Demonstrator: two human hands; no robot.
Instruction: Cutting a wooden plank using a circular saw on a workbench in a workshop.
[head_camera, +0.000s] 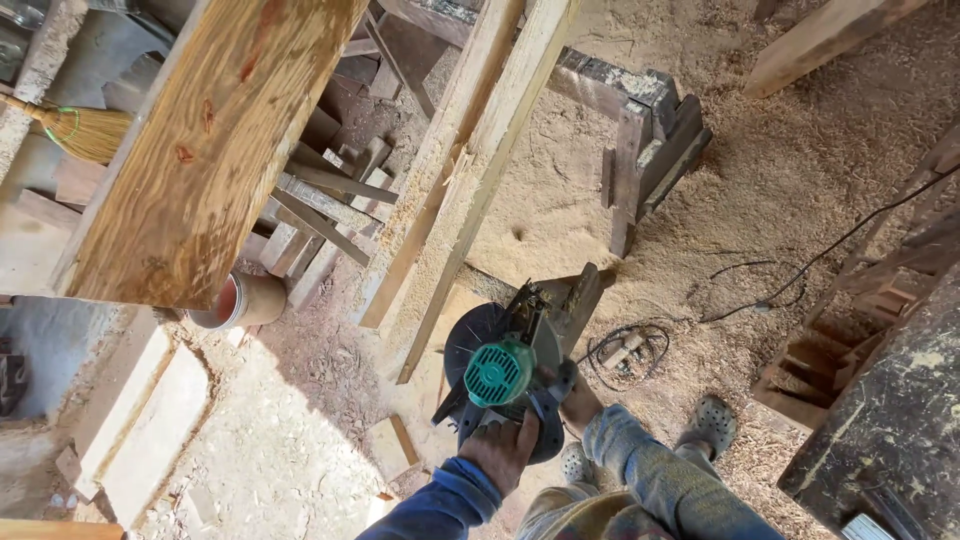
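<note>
Across sawdust-covered floor (740, 190), stacked planks (450, 170), circular saw (505, 370) (green motor), broom (85, 130)

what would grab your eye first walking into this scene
The green-capped circular saw at bottom centre, gripped by both the left hand and the right hand, stands out first. Next comes the broad, pale wooden plank slanting across the upper left, and the floor's thick sawdust carpet on the right.
</note>
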